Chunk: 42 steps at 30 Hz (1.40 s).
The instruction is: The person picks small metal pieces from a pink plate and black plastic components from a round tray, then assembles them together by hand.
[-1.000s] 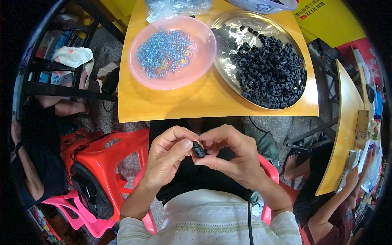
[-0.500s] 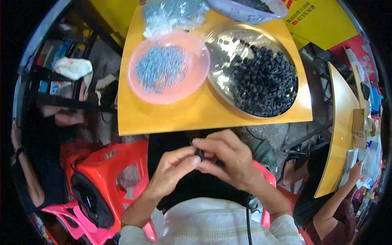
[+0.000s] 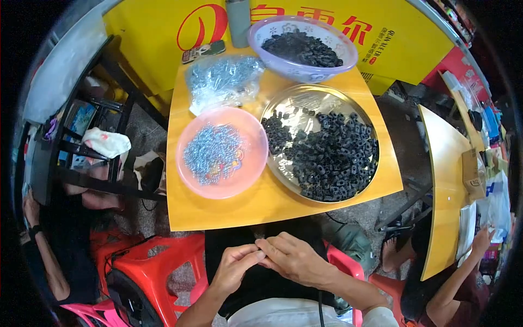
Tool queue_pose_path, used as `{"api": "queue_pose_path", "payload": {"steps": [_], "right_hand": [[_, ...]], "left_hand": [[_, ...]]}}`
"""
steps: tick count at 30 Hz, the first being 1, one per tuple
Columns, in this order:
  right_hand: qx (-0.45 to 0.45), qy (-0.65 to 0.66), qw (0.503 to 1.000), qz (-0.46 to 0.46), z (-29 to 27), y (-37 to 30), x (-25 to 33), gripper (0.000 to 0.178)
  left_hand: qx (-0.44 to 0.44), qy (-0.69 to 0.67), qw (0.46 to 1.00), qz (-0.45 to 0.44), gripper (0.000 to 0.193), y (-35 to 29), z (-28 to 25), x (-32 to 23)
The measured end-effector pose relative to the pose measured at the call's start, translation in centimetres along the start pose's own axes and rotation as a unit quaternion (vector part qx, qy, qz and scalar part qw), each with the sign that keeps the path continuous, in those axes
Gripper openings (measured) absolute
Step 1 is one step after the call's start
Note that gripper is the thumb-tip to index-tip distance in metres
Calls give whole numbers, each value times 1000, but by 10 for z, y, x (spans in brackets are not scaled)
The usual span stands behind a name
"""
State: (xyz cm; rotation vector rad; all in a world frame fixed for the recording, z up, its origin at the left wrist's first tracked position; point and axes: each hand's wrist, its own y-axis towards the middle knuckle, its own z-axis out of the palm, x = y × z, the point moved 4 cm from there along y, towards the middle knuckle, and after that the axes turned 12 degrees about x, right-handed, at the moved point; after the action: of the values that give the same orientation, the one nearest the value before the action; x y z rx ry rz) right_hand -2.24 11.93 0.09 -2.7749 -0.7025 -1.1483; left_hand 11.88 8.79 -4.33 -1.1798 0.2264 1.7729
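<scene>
My left hand (image 3: 234,268) and my right hand (image 3: 296,260) meet above my lap, just off the table's near edge. Thumbs and fingertips of both press together around a small black part, which the fingers now cover; the half-second-old picture shows it between them. On the table ahead, a pink plastic bowl (image 3: 256,163) holds many thin silvery metal pieces (image 3: 212,152), too small to tell as screws or springs. To its right lies a round shiny metal tray (image 3: 332,97) with a heap of small black plastic parts (image 3: 338,155) and a smaller cluster at its left.
Behind the bowl is a clear bag (image 3: 226,79) of silvery pieces. A lilac basin (image 3: 305,74) of black parts, a grey bottle (image 3: 238,24) and a phone-like object (image 3: 204,52) stand farther back. Red stools (image 3: 147,264) flank me; other people sit left and right.
The view has tilted up, so the table sits lower in the picture and more of its back shows. My fingers have closed together, hiding the black part.
</scene>
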Motion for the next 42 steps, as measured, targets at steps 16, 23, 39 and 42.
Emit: {"api": "queue_pose_path", "payload": {"steps": [16, 23, 39, 42], "right_hand": [[-264, -114, 950, 121, -255, 151, -128, 45], [-173, -114, 970, 125, -218, 131, -140, 20], [-93, -226, 925, 291, -172, 62, -184, 20], [-105, -226, 928, 276, -171, 62, -187, 17]], "left_hand": [[16, -9, 1000, 6, 28, 12, -7, -4], [-16, 14, 999, 26, 25, 7, -20, -10], [-32, 80, 996, 28, 21, 13, -14, 1], [-34, 79, 996, 23, 21, 15, -14, 5]]}}
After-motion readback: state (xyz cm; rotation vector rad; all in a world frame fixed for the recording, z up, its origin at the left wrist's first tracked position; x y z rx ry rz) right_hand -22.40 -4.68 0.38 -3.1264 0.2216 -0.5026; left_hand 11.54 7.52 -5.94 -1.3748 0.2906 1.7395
